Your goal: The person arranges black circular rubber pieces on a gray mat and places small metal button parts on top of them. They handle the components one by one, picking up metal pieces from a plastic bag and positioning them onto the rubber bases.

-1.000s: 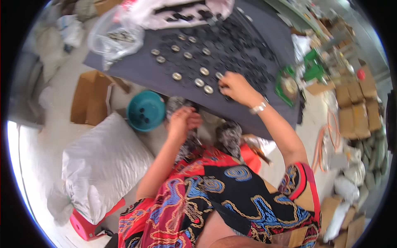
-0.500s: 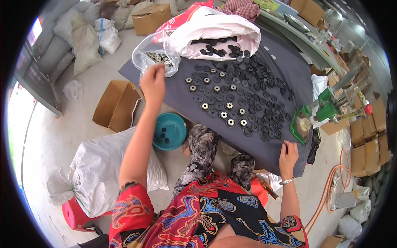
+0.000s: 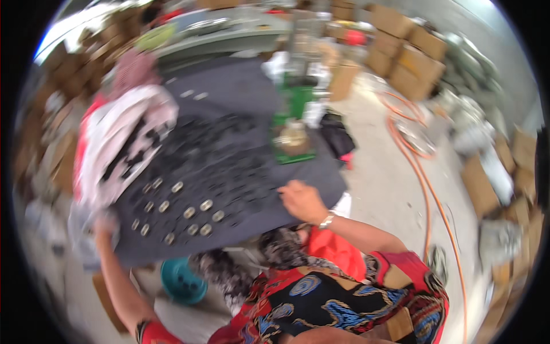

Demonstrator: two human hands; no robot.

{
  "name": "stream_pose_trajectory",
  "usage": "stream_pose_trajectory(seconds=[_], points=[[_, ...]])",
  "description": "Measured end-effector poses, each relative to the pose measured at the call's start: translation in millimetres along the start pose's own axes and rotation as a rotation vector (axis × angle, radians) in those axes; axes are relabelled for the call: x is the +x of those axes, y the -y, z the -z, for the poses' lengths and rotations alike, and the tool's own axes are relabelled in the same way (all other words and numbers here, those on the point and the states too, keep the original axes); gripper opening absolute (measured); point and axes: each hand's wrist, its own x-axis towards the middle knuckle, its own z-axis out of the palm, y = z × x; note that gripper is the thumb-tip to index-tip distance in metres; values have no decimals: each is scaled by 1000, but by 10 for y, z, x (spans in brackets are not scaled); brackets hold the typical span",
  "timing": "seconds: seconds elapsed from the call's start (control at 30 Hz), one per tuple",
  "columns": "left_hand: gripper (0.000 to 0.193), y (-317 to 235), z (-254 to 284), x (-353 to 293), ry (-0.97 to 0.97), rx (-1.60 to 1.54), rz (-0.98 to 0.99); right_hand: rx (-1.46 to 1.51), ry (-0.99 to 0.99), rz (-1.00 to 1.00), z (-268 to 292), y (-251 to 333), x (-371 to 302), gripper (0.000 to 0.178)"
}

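Note:
My left hand (image 3: 104,221) reaches to the clear plastic bag (image 3: 80,232) at the left edge of the dark cloth-covered table (image 3: 240,74). Motion smears its fingers, so their grip is hidden. Near the front right of the table rests my right hand (image 3: 303,200), fingers loosely bent and a little apart, with nothing visible in them. Many black round discs (image 3: 246,189) are spread between the hands. Several shiny metal rings (image 3: 189,212) sit on discs at the front left. Behind the bag lies a white sack (image 3: 100,135), its mouth showing more black pieces.
A green hand press (image 3: 301,106) stands at the table's right side, beyond my right hand. A teal basin (image 3: 183,281) is on the floor below the front edge. An orange hose (image 3: 421,172) runs along the floor at right. Cardboard boxes (image 3: 415,71) are stacked behind.
The whole view has swung to the right, so the table and press appear further left and the picture is blurred. My left hand is now at the clear bag; before it was raised at its near side.

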Motion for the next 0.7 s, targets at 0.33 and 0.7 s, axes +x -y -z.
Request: stream_pose_trajectory(seconds=[0.33,0.7], points=[[41,-665,374,43,-91,-24,361,109,-50,-75,-3,-123,-151,13],[40,-441,164,163,-185,-351,410,103,-8,-109,21,-129,-155,9]])
